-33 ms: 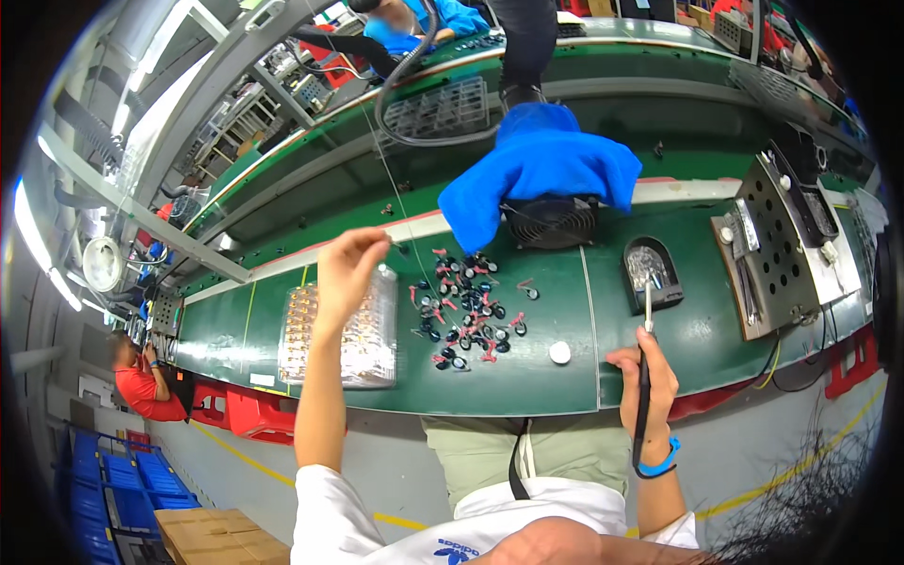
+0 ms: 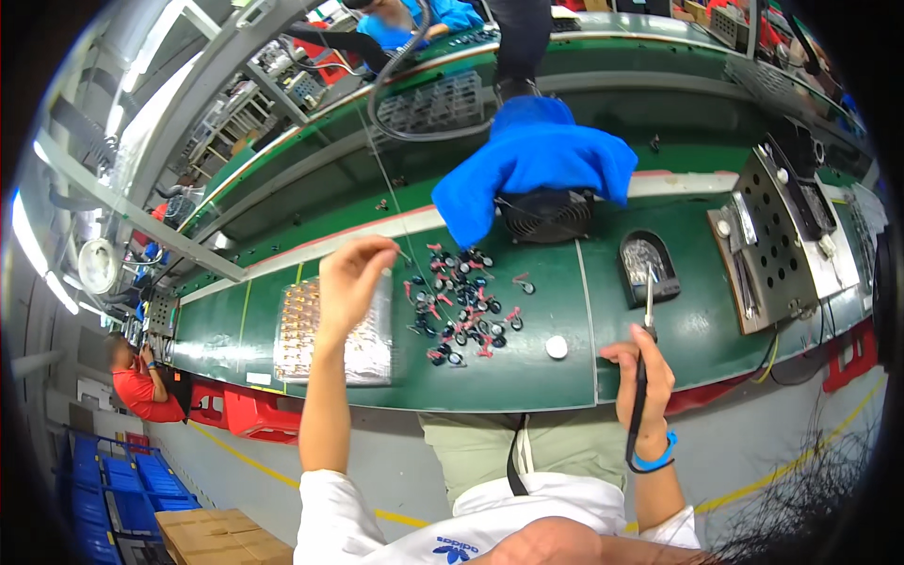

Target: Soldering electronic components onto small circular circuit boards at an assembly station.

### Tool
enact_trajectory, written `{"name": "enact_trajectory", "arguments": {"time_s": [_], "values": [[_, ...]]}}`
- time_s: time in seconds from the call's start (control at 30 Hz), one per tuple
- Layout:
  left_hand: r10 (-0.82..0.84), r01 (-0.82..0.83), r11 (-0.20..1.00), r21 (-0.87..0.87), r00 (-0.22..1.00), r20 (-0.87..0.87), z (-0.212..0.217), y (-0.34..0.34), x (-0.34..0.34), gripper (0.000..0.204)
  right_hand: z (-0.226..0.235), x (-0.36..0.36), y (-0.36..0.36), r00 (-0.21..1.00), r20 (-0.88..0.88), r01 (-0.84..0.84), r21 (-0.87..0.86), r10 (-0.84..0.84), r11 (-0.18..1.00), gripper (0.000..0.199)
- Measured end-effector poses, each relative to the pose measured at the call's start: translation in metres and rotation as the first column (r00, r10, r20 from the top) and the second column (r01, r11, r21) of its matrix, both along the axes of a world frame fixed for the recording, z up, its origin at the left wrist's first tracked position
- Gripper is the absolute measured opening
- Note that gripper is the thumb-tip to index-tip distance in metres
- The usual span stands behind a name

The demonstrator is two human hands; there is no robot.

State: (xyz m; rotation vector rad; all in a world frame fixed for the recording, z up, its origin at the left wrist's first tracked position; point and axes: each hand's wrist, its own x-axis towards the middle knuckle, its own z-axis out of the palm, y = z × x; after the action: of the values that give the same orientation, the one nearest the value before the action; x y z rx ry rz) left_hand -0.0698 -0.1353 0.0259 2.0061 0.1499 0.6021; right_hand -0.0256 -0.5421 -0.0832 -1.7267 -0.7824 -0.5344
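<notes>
My right hand grips a soldering iron by its black handle. The iron's metal tip reaches into a black tray with shiny metal shavings. My left hand is raised over a clear plastic tray with rows of small gold-coloured parts. Thumb and forefinger are pinched together; what is between them is too small to make out. A thin line runs past these fingertips. Beside this hand lies a loose heap of small round black-and-silver parts with red leads.
A round white piece lies near the bench's front edge. Behind the heap stands a fan draped with blue cloth. A perforated metal box stands at the right. Other people sit at the far bench and far left.
The whole view has shifted slightly. My left fingertips sit a little nearer the heap; the right hand keeps its hold on the soldering iron in the tray.
</notes>
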Motion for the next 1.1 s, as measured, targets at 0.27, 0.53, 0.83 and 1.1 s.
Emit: {"name": "enact_trajectory", "arguments": {"time_s": [0.27,0.53,0.83,1.1], "values": [[-0.435,0.438,0.899,0.005,0.894,-0.107,-0.035,-0.135,-0.021,0.016,0.018,-0.011,0.036,0.983,0.015,-0.181,0.016,0.181,0.983,0.018],[-0.452,0.451,0.892,-0.037,0.883,-0.126,-0.056,-0.154,0.003,0.019,0.016,-0.007,0.033,0.988,0.062,-0.136,-0.078,0.141,0.988,0.020],[-0.407,0.405,0.913,-0.044,0.905,-0.126,-0.060,-0.149,-0.010,0.019,0.019,-0.014,0.039,0.968,0.148,-0.149,-0.304,0.201,0.941,0.032],[0.009,-0.018,0.939,0.342,1.000,0.030,-0.015,-0.073,-0.081,0.021,0.018,-0.017,0.038,0.970,0.164,-0.120,-0.312,0.178,0.943,0.036]]}}
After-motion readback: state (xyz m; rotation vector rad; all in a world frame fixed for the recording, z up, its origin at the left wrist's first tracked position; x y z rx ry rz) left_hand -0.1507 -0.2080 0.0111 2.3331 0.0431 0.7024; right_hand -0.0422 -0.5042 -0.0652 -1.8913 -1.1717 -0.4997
